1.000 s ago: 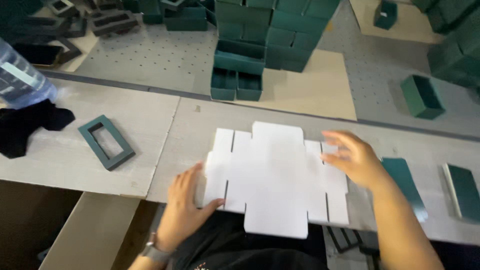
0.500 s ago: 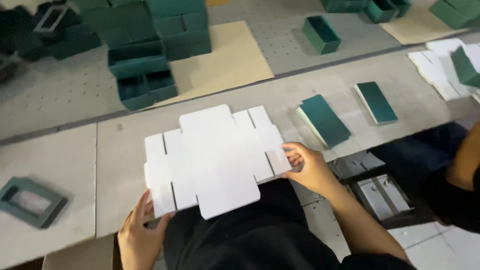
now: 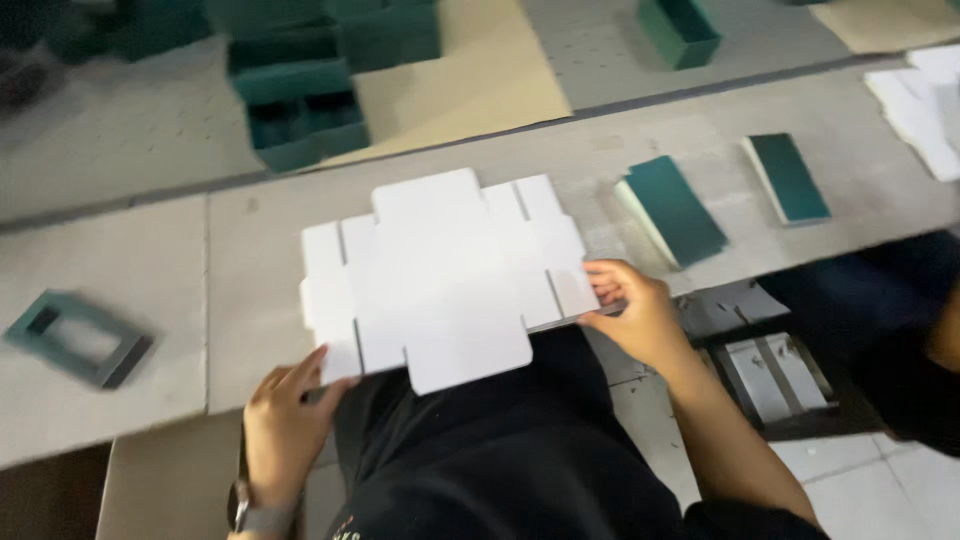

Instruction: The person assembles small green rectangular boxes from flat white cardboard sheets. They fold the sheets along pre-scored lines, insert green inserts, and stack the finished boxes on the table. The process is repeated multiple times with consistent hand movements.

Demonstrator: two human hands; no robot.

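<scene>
A flat white die-cut cardboard blank (image 3: 445, 275) lies on the grey worktable (image 3: 150, 270), its lower tab hanging past the near edge. My left hand (image 3: 285, 425) grips its lower left corner. My right hand (image 3: 630, 310) pinches its right edge flap. Below the blank I see my dark clothing.
Two dark green flat pieces (image 3: 672, 208) (image 3: 790, 176) lie to the right on the table. A green frame (image 3: 80, 336) sits at the left. Stacked green boxes (image 3: 300, 100) and one open green box (image 3: 680, 30) stand behind. White sheets (image 3: 925, 105) lie far right. Another person's dark sleeve (image 3: 900, 330) is at the right.
My view has swung to the right and the blank sits more central. Both hands keep hold of the blank's edges, which has shifted slightly toward the table's near edge.
</scene>
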